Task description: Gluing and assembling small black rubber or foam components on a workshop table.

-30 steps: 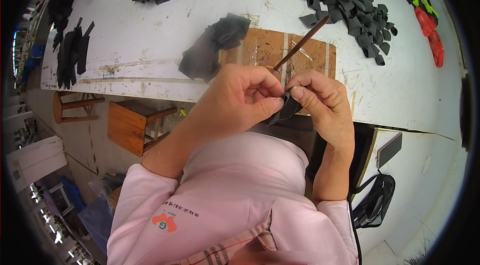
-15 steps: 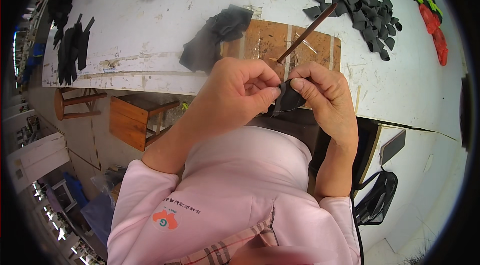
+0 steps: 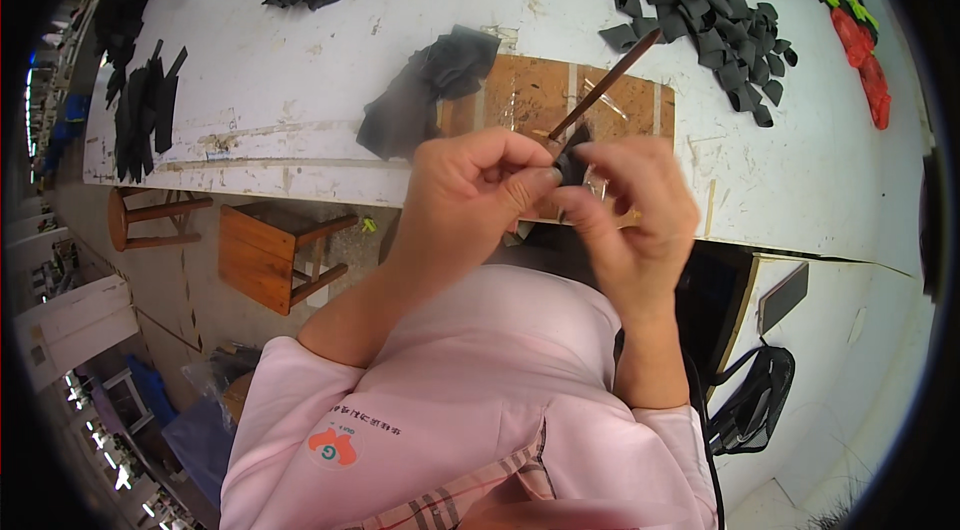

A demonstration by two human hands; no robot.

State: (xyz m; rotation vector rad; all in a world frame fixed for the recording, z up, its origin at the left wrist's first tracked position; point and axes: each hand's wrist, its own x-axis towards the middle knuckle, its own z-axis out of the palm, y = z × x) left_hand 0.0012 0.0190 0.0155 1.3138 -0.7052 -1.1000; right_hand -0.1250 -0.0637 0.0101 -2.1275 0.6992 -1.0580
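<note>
Black piece (image 3: 574, 158) in hand, near edge of white table (image 3: 300, 95)

Left hand (image 3: 470, 192): pinch grip on the piece, above brown board (image 3: 640, 115). Right hand (image 3: 648, 215): blurred, opened loosely beside it; contact cannot be told. Black loops (image 3: 705, 5) heaped past board's far right corner; dark strips (image 3: 145, 115) by table's left edge. Two wooden stools (image 3: 255, 255) on floor (image 3: 160, 280) off near edge, toward left corner.

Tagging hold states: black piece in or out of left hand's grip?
In: left hand pinches the black piece, thumb against fingers. Right hand blurred; its contact unclear.
</note>
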